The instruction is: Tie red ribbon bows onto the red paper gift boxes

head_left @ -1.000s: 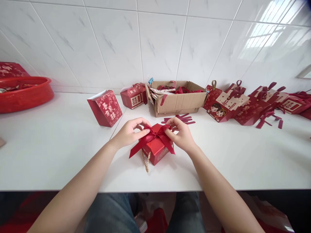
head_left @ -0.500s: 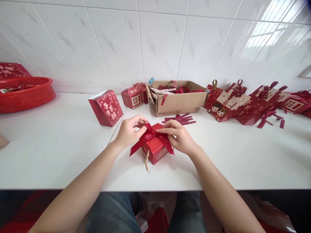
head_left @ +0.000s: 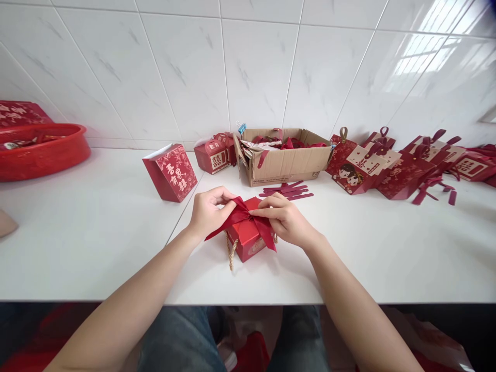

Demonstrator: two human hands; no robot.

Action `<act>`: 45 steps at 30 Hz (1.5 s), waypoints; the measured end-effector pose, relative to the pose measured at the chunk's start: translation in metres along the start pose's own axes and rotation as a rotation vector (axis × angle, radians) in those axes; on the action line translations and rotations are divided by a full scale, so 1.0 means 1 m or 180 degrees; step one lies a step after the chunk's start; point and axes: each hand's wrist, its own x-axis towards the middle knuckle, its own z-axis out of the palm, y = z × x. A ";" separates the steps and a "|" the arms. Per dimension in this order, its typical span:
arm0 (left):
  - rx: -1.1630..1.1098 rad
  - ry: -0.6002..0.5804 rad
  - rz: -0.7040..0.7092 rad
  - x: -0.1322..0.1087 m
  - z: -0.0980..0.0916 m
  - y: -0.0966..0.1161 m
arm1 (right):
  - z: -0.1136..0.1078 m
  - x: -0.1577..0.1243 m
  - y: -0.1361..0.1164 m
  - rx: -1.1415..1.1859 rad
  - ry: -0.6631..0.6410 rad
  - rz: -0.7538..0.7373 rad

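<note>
The cardboard box (head_left: 290, 167), just above centre, holds dark-red strips and pale printed card; the red basin (head_left: 42, 159), cut off at the left edge, holds small items too jumbled to make out. At centre sits the red gift box (head_left: 247, 236), its inside hidden, under a ribbon (head_left: 241, 212). The left hand (head_left: 209, 209) pinches that ribbon; the right hand (head_left: 289, 219) extends its index finger to the knot, and whether its curled fingers grip anything I cannot tell.
</note>
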 end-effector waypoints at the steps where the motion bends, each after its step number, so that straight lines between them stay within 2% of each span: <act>1: 0.0010 0.0010 -0.0026 0.000 0.000 0.000 | 0.000 0.000 0.000 -0.0010 -0.0028 0.0016; 9: -0.0024 0.0081 -0.0105 -0.001 0.003 0.000 | -0.003 0.001 -0.002 -0.0090 -0.0173 0.0115; 13: -0.0105 0.0070 -0.0171 0.001 0.003 -0.002 | -0.001 0.001 -0.002 -0.0115 -0.0110 0.0123; 17: -0.0357 -0.0236 -0.0258 0.006 -0.001 -0.002 | 0.003 0.001 -0.002 -0.0008 0.0312 0.0220; 21: -0.0649 -0.0703 -0.0509 0.007 -0.006 0.004 | 0.004 0.001 -0.001 0.0118 0.0739 0.0760; 24: -0.0867 -0.1087 -0.0663 0.006 -0.008 0.007 | 0.004 0.002 -0.001 0.0243 0.0846 0.1182; 26: -0.0930 -0.1176 -0.0605 0.006 -0.009 0.007 | 0.005 0.003 -0.001 0.0337 0.0868 0.1385; 31: -0.0687 -0.0720 -0.0125 0.005 -0.012 0.005 | 0.005 0.005 -0.002 0.0465 0.0988 0.1648; 36: 0.0237 -0.0286 0.0538 0.001 -0.015 0.016 | 0.004 0.005 -0.003 0.0482 0.0993 0.1505; 38: 0.0471 -0.0349 0.0642 -0.001 -0.011 0.022 | 0.005 0.005 -0.003 0.0445 0.0991 0.1470; 42: 0.0750 -0.0599 0.0568 -0.006 0.001 0.028 | 0.008 0.006 -0.003 0.0422 0.1070 0.1459; 45: 0.0786 -0.0601 0.0569 -0.008 0.008 0.029 | 0.008 0.005 -0.002 0.0416 0.1134 0.1424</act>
